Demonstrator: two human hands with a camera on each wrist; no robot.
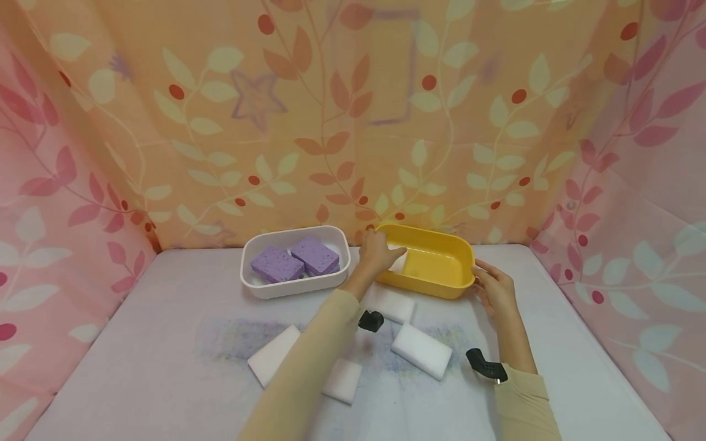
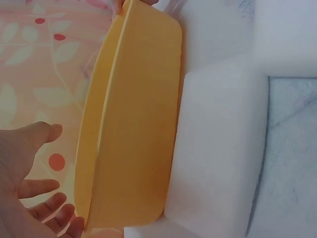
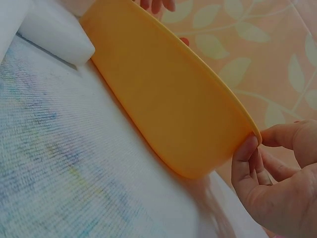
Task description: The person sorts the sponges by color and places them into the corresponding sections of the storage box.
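A yellow plastic container (image 1: 438, 260) stands at the back of the table, right of centre. My right hand (image 1: 496, 289) pinches its right end at the rim; in the right wrist view thumb and fingers meet on the yellow rim (image 3: 225, 94). Over the container's left end is my left hand (image 1: 376, 252), its fingers spread and holding nothing in the left wrist view. Inside the container, beside that hand, lies a white sponge block (image 1: 398, 260), partly hidden by the fingers. Another white sponge block (image 1: 390, 305) lies right in front of the container.
A white container (image 1: 298, 286) with purple sponges (image 1: 277, 264) stands left of the yellow one. More white blocks lie nearer: one at right (image 1: 421, 351), others at left (image 1: 274, 353), partly behind my left sleeve. Patterned curtains (image 1: 331, 122) border the table's back and sides.
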